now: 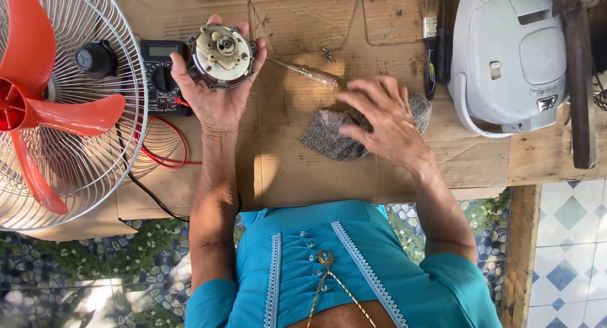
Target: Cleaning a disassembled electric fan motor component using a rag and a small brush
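The left hand (218,91) is holding up a small round fan motor (222,55) over the brown surface (303,170), with the fingers curled around its rim and the palm under it. The motor is looking heavy for its size, because it seems to be mostly metal, and it is hard and stiff, so it is not going to bend. The thin shaft in the middle and the little parts on the pale top plate are looking easy to hurt, so the round outer edge is the best place for holding it. The right hand (386,122) is spread wide open with nothing in it, and it is resting on a grey rough cloth (335,135) lying in the middle of the surface. The cloth is looking soft, light and floppy, easy to pinch anywhere. A screwdriver (306,72) is lying just behind the cloth, and a black meter (161,81) with red wires is sitting beside the motor, next to a fan (57,106) with red blades
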